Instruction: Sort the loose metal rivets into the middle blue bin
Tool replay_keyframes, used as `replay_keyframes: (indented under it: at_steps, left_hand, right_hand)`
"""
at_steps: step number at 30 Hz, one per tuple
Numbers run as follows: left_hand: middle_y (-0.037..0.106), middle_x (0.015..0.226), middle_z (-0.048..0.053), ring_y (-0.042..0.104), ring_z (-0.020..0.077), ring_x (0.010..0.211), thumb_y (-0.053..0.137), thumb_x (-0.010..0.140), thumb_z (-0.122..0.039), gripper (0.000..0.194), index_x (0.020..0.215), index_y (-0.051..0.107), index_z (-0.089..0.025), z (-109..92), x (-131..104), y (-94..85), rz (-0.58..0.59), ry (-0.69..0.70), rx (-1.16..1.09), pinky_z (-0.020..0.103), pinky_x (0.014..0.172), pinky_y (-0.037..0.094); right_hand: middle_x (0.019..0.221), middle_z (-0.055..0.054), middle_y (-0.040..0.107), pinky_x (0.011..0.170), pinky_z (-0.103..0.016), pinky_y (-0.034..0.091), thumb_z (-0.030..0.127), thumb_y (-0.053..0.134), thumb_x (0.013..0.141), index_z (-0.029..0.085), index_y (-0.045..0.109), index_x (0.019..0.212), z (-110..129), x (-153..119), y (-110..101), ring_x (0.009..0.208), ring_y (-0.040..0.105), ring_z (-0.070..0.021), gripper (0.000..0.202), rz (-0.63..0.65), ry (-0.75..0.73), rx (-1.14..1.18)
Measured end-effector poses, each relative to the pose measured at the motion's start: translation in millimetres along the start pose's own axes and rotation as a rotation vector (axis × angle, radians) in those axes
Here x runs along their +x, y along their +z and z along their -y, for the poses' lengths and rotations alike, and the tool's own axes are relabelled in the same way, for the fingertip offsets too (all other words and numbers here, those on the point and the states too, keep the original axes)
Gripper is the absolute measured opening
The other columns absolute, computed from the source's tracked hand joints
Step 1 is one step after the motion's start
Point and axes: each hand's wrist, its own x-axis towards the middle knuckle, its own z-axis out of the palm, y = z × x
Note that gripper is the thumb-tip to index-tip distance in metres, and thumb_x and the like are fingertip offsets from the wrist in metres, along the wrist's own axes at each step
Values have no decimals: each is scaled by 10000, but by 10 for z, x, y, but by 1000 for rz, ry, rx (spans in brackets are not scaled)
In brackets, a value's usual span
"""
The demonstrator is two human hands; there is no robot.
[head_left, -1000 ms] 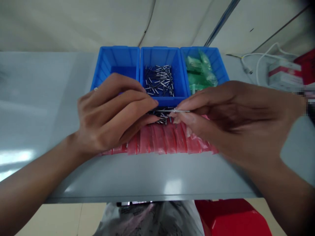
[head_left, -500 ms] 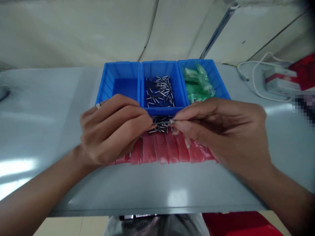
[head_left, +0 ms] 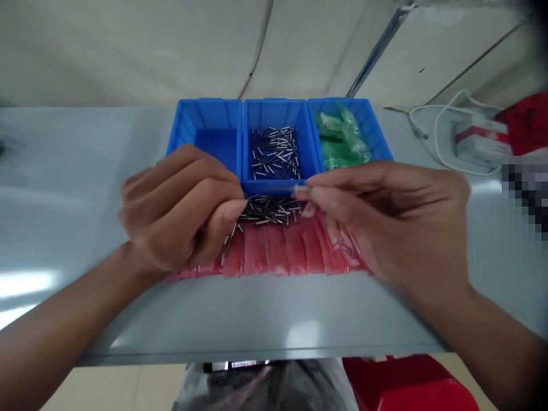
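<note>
Thumb (head_left: 349, 206) and forefinger (head_left: 349, 173) of my right hand (head_left: 406, 222) are closed in a pinch on one blind rivet (head_left: 301, 188). Its flanged end projects from my fingertips toward my left; the outline is blurred by motion. The piece is held raised, seen against the front wall of the middle blue bin (head_left: 261, 188). My other fingers curl beneath the pinch.

My left hand (head_left: 177, 214) is set well apart from the right, back upward, fingers curled and thumb drawn in against the forefinger. I cannot tell whether anything is gripped inside it. A few loose rivets (head_left: 226, 246) show just beside the thumb; whether they touch the hand cannot be determined.

Between my hands, a pile of blind rivets (head_left: 269, 210) lies directly before the middle bin, at the far edge of a row of pink plastic bags (head_left: 277, 251) on the grey table (head_left: 278, 314). More rivets (head_left: 280, 151) lie scattered inside the middle bin. The left blue bin (head_left: 218, 142) stands beside it, partly covered by my left hand. The right blue bin (head_left: 377, 137) contains green plastic packets (head_left: 340, 149). Farther right, a white cable (head_left: 435, 134) lies near a white-and-red box (head_left: 483, 140).
</note>
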Motion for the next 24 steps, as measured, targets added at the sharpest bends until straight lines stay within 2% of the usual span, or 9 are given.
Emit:
replay_keyframes:
  at_steps: [2, 4, 6, 8, 11, 13, 19, 24]
  left_hand:
    - [740, 852, 39, 738, 209, 756, 593, 1059, -114, 159, 928, 664, -170, 8, -7, -4, -13, -45, 33, 376, 692, 561]
    - [747, 870, 31, 739, 202, 765, 618, 1039, -97, 155, 918, 667, -180, 12, -12, -18, 9, -74, 75, 373, 696, 554]
    - [748, 884, 26, 743, 208, 788, 635, 1030, -91, 147, 927, 674, -189, 15, -14, -30, 37, -76, 115, 378, 689, 555]
    - [747, 885, 25, 733, 211, 779, 658, 1019, -99, 123, 939, 677, -190, 26, -14, -32, 48, -33, 138, 378, 659, 552]
    - [752, 879, 25, 707, 208, 740, 689, 1003, -125, 91, 938, 670, -186, 54, -13, -20, 50, 54, 154, 370, 590, 531]
    - [755, 880, 15, 705, 196, 733, 683, 1010, -139, 96, 939, 663, -200, 67, -13, -14, 57, 68, 173, 356, 564, 519]
    - [750, 909, 6, 725, 189, 754, 660, 1022, -135, 103, 945, 645, -201, 53, -16, -7, 82, 48, 192, 348, 586, 544]
    - [741, 928, -5, 744, 188, 773, 633, 1043, -146, 117, 941, 640, -202, 24, -19, -10, 89, 24, 178, 349, 609, 576]
  right_hand:
    - [1105, 6, 905, 569, -253, 651, 199, 866, 974, 295, 898, 1151, -8, 35, -30, 827, 850, -161, 205, 15, -8, 100]
    - [1222, 26, 891, 563, -266, 660, 200, 789, 1031, 342, 864, 1272, 0, 54, -62, 905, 865, -173, 290, 44, -93, 52]
    - [1204, 48, 892, 640, -273, 691, 192, 749, 1056, 371, 845, 1309, 7, 51, -91, 918, 857, -156, 324, 65, -243, -186]
    - [1126, 39, 900, 784, -292, 723, 180, 781, 1033, 323, 862, 1242, -8, 38, -116, 919, 849, -159, 266, 150, -441, -498]
    - [1132, -20, 894, 880, -354, 727, 144, 779, 1028, 204, 839, 1228, -83, 27, -139, 970, 844, -208, 217, 415, -754, -931]
    - [1175, -69, 874, 891, -364, 716, 108, 694, 1070, 150, 796, 1292, -142, 29, -143, 1003, 830, -219, 249, 536, -879, -1116]
    - [1126, -67, 834, 884, -345, 677, 100, 626, 1099, 152, 785, 1271, -221, 37, -122, 980, 791, -204, 239, 556, -859, -1135]
    - [1080, -33, 822, 809, -290, 638, 133, 635, 1117, 193, 795, 1250, -195, 28, -121, 955, 781, -159, 216, 404, -823, -1074]
